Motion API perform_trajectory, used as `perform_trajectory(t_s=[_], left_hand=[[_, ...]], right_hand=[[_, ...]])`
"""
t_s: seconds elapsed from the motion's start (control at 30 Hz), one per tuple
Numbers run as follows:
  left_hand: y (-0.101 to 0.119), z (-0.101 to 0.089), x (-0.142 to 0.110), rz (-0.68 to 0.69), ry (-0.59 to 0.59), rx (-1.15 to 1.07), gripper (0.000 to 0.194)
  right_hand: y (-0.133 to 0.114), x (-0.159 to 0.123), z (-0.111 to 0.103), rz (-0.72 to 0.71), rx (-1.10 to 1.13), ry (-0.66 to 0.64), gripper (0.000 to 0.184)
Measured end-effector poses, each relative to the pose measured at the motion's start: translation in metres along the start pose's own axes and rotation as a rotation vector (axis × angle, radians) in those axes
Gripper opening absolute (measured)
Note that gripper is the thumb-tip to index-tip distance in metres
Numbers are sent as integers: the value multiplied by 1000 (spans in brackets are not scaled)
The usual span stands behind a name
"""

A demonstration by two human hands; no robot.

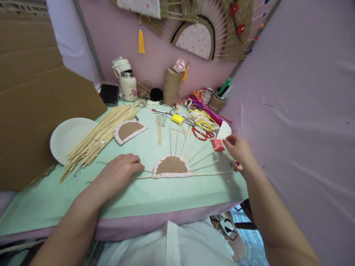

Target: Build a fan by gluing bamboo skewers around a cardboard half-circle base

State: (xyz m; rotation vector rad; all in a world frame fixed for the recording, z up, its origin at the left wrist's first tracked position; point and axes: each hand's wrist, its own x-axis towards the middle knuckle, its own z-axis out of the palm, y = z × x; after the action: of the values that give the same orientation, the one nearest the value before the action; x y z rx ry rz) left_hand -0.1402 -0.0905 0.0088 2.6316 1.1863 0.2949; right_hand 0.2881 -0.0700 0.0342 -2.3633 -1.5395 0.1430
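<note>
From where I stand, the cardboard half-disc (172, 165) with its spotted pink-and-white border lies near the front of the green-covered desk (166, 194), straight edge toward the person. Several thin sticks (195, 153) fan out from it.

The left hand (120, 170) is just to its left, palm down, thumb and fingers drawn together on a slender stick (149, 170) that runs toward the half-disc. The right hand (239, 147) reaches in from the other side, its fingers bent, tips at the edge of the pink packet (218, 145); I can't make out whether they pinch it. A white rounded piece (224, 130) sits just behind that packet.

Farther back I can see red-handled scissors (200, 133), yellow-handled scissors (204, 126) and a yellow packet (177, 119). Over on the left, a second half-disc (130, 131) rests beside a big heap of sticks (104, 131), which partly covers a white paper plate (69, 137). A twine-wrapped cylinder (172, 87) and a flowered bottle (129, 87) stand along the back.
</note>
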Motion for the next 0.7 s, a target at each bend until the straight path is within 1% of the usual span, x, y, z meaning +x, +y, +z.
perform_trajectory(t_s=[0.03, 0.1, 0.2, 0.3, 0.53, 0.7], left_hand=[[0, 0, 0, 2, -3, 5, 29], [0, 1, 1, 7, -10, 13, 31], [1, 0, 1, 10, -24, 26, 32], [4, -2, 0, -2, -52, 45, 29], [6, 0, -1, -8, -23, 66, 25], [8, -1, -2, -31, -75, 104, 23]], right_hand=[[4, 10, 0, 52, -43, -79, 28], [7, 24, 3, 107, -78, -166, 29], [8, 34, 10, 145, -83, -237, 33], [11, 39, 16, 165, -78, -290, 36], [18, 43, 23, 230, -21, -289, 43], [24, 39, 25, 208, 68, -267, 28]])
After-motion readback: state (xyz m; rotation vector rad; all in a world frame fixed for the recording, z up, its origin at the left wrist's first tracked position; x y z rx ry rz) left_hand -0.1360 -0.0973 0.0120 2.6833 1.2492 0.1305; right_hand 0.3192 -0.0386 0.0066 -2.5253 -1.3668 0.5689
